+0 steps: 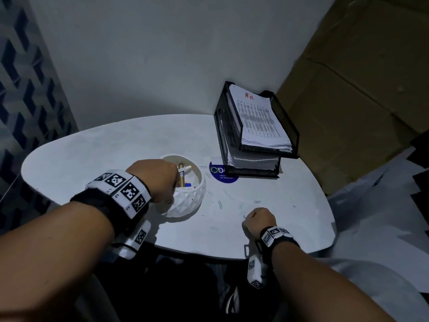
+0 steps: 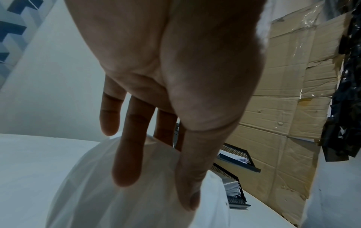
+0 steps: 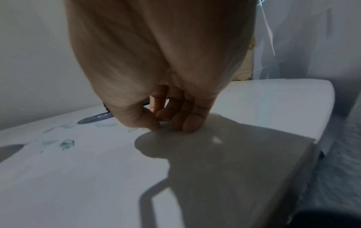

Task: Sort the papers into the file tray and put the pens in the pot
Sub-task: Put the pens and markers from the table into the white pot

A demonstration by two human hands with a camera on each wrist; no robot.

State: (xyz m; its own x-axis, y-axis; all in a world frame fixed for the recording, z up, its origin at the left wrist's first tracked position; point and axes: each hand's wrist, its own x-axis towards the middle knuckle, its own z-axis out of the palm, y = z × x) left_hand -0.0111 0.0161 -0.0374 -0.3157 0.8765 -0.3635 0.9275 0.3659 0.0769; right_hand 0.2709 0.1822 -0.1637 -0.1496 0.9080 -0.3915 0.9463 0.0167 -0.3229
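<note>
A white faceted pot [image 1: 185, 205] stands on the white table [image 1: 92, 159] and holds several pens, among them a gold one [image 1: 181, 180] and a white one [image 1: 185, 168]. My left hand [image 1: 169, 184] hangs over the pot's near rim. In the left wrist view its fingers [image 2: 126, 169] are straight above the pot [image 2: 117, 208] and hold nothing. My right hand [image 1: 257, 218] rests on the table near the front edge, and its curled fingertips [image 3: 154, 125] pinch a small paper clip [image 3: 164, 123]. The black mesh file tray [image 1: 289, 155] holds papers [image 1: 257, 117] in both tiers.
Several paper clips [image 1: 219, 204] lie scattered between the pot and my right hand. A round blue sticker [image 1: 222, 177] sits in front of the tray. Cardboard [image 1: 359, 89] leans at the right, and the wall stands behind the table. The table's front edge [image 1: 232, 254] is close to my wrists.
</note>
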